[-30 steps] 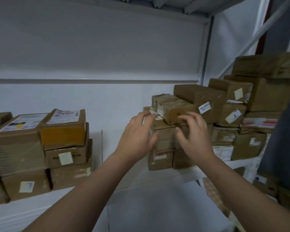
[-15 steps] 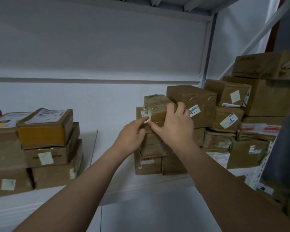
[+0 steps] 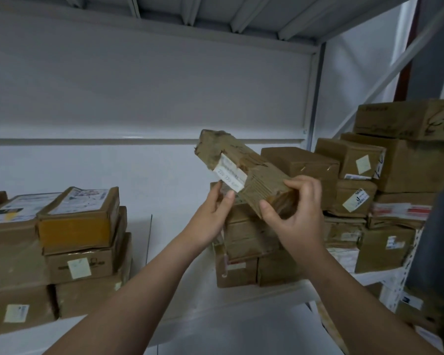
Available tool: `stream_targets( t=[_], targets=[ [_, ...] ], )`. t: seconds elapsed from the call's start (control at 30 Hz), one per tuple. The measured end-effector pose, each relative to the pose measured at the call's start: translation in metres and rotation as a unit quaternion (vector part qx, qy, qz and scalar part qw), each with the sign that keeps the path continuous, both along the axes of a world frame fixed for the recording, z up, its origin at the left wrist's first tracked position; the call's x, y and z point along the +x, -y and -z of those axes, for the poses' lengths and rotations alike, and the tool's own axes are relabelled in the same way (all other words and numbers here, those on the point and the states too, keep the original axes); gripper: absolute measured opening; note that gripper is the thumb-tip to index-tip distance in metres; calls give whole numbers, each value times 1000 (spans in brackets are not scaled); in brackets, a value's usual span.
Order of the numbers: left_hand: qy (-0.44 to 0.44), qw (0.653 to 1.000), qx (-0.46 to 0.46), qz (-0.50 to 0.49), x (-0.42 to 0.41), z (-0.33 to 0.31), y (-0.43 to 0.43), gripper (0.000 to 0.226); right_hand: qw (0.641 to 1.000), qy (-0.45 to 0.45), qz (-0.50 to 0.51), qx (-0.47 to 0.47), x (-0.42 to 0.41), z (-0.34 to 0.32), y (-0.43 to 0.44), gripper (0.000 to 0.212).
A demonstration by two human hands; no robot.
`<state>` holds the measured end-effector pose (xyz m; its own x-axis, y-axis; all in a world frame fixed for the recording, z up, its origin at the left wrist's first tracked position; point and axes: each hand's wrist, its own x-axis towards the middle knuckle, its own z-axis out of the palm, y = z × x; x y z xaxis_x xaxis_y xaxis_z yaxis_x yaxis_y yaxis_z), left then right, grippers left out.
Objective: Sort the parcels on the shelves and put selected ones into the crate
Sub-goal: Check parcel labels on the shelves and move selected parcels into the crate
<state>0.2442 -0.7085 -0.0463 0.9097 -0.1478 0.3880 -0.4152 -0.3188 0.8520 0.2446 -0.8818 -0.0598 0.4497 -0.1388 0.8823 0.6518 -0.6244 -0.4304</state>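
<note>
A long, narrow brown parcel [image 3: 244,170] with a white label is lifted off the stack and tilted, its far end pointing up and left. My right hand [image 3: 295,211] grips its near end, thumb on the left and fingers on the right. My left hand [image 3: 213,213] pinches the parcel's lower left edge by the label. Below both hands stands the stack of brown parcels [image 3: 244,249] it came from. No crate is in view.
A second pile of labelled parcels [image 3: 69,242] fills the shelf's left side. Larger boxes [image 3: 400,175] are stacked at the right against the white shelf upright [image 3: 313,98]. The white shelf board [image 3: 180,298] runs between the piles; another shelf lies overhead.
Both hands closed on the top parcel of the middle stack, and it has been lifted and tipped up, its label now facing me.
</note>
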Motion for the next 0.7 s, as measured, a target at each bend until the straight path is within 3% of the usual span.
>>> stream_targets(
  t=[0.1, 0.2, 0.3, 0.37, 0.5, 0.6, 0.7],
  targets=[
    [29, 994, -106, 4, -8, -7, 2, 56, 995, 10, -84, 55, -11, -3, -4, 50],
    [44, 979, -198, -1, -15, -8, -4, 81, 979, -38, -164, 115, -20, -8, -9, 36],
    [68, 959, -270, -56, -23, -12, -21, 95, 955, -87, -229, 167, -26, -13, -11, 38],
    [88, 952, -277, -96, -26, -12, -36, 95, 947, -106, -243, 181, -28, -16, -10, 39],
    [121, 962, -222, -105, -31, -7, -55, 75, 935, -152, -248, 203, -30, -21, -16, 16],
    [139, 958, -222, -117, -38, -8, -59, 63, 920, -151, -255, 255, -33, -25, -22, 34],
    [188, 941, -212, -183, -45, -10, -57, 45, 896, -162, -312, 271, -37, -23, -26, 86]
  ],
)
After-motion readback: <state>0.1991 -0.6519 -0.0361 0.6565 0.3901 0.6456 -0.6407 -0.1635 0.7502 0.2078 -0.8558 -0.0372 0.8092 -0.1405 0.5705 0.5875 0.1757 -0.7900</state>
